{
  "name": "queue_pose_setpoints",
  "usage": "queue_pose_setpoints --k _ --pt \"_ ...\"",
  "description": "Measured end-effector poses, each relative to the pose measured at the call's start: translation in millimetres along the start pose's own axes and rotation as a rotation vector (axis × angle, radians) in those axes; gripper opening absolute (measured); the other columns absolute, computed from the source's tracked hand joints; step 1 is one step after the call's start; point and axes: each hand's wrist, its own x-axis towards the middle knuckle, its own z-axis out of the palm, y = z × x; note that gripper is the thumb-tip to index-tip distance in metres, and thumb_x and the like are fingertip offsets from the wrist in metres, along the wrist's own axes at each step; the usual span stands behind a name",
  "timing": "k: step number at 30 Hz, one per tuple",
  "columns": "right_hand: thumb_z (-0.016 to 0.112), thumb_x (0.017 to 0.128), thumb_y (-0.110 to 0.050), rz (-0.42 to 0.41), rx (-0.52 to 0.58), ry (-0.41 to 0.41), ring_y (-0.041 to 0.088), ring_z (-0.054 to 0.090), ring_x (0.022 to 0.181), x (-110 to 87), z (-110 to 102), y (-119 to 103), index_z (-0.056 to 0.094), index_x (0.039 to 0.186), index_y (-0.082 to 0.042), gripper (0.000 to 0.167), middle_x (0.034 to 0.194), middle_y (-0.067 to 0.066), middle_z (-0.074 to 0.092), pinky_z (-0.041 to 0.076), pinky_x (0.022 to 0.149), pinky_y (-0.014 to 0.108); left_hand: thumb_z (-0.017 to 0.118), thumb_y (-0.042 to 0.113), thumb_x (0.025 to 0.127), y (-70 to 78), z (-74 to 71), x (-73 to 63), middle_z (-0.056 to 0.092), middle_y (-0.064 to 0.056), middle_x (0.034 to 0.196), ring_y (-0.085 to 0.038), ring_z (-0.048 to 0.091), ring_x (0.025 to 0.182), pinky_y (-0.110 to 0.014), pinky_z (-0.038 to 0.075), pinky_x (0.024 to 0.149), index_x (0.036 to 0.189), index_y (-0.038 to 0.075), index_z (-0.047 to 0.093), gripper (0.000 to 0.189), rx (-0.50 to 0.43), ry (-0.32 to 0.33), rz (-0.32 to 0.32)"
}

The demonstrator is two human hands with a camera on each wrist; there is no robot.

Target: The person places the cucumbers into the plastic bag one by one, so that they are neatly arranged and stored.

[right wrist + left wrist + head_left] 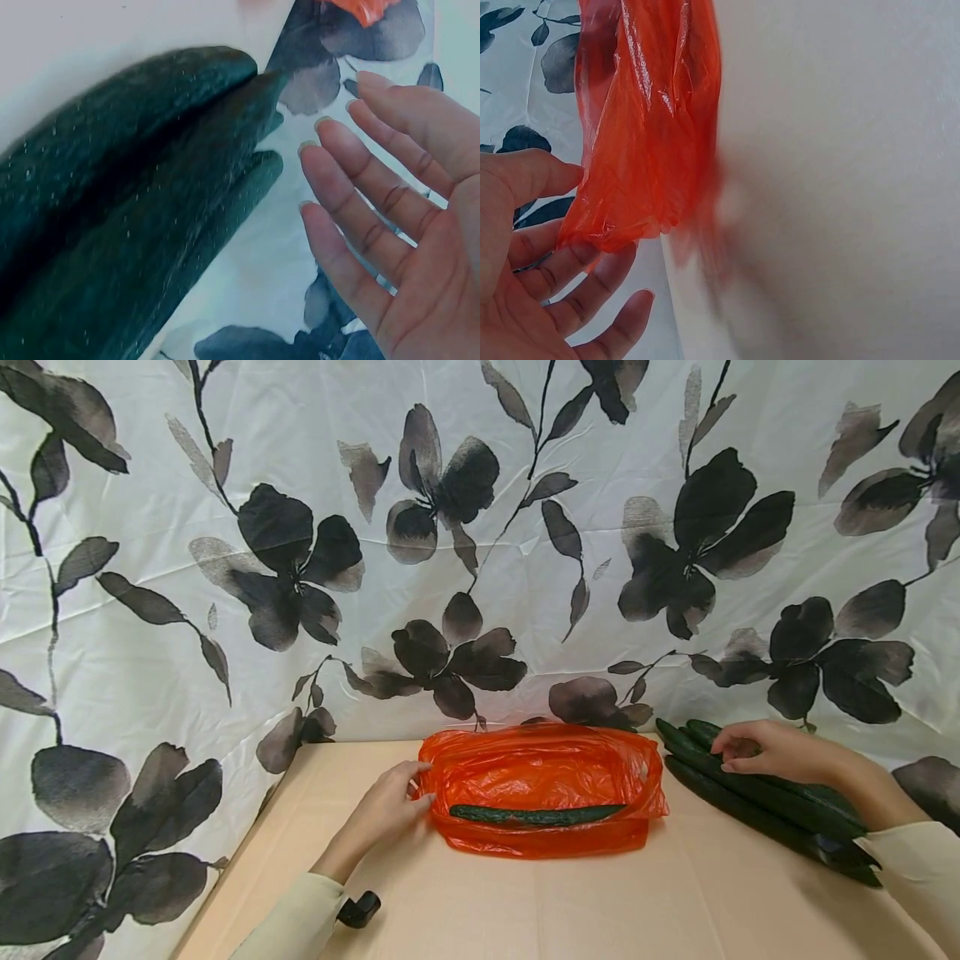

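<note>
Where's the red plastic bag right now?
In the head view, the red plastic bag sits just right of centre on the table, with the left hand at its left end and the cucumber pile to its right.

The left-wrist view crops the bag (652, 127) (above).

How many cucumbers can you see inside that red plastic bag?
1: a single dark green cucumber lies lengthwise in the red bag, along its near side. Others could be hidden under the folds.
</note>
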Motion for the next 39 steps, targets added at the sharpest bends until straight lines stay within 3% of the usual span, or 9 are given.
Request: queue_pose_setpoints --k 11,19,26,34,39 --pt "0.077 0.090 -0.022 0.061 -0.066 0.075 -0.002 0.061 0.085 -17.3 -7 8 0.066 0.120 -0.002 0.038 0.096 -0.008 0.068 0.055 0.072 0.026 0.078 0.011 0.086 -1.7 -1.3 -1.3 0.066 -0.008 0.110 -0.015 0.059 0.083 -0.032 0.051 0.072 0.132 0.001 0.063 0.049 -0.005 0.002 0.024" --pt "0.079 0.087 -0.019 0.117 -0.068 0.102 0.001 0.063 0.086 -24.8 -8 18 0.065 0.124 0.001 0.044 0.099 -0.002 0.069 0.055 0.071 0.025 0.078 0.010 0.086 -2.3 -2.7 -3.0 0.066 -0.007 0.107 -0.014 0.059 0.082 -0.032 0.052 0.073 0.132 0.001 0.063 0.049 -0.006 -0.003 0.026" --pt "0.078 0.089 -0.018 0.099 -0.079 0.124 -0.001 0.063 0.089 -33.1 -8 23 0.065 0.123 0.000 0.040 0.105 0.004 0.071 0.055 0.073 0.025 0.078 0.010 0.086 -3.1 -3.4 -4.7 0.066 -0.007 0.108 -0.015 0.059 0.082 -0.031 0.052 0.072 0.132 0.002 0.063 0.049 -0.008 -0.006 0.026" --pt "0.079 0.088 -0.019 0.134 -0.067 0.124 0.022 0.067 0.095 -39.4 -5 26 0.062 0.127 0.005 0.049 0.114 0.014 0.068 0.055 0.070 0.024 0.078 0.010 0.085 -4.7 -3.9 -6.6 0.066 -0.007 0.109 -0.014 0.059 0.081 -0.031 0.052 0.072 0.131 0.002 0.064 0.049 -0.013 -0.002 0.031" --pt "0.081 0.085 -0.016 0.077 -0.092 0.134 0.014 0.067 0.093 -42.1 2 32 0.063 0.124 0.007 0.049 0.110 0.014 0.069 0.056 0.072 0.027 0.078 0.009 0.085 -5.7 -4.0 -7.6 0.066 -0.008 0.109 -0.014 0.058 0.081 -0.031 0.052 0.072 0.131 0.002 0.063 0.049 -0.013 -0.011 0.036"
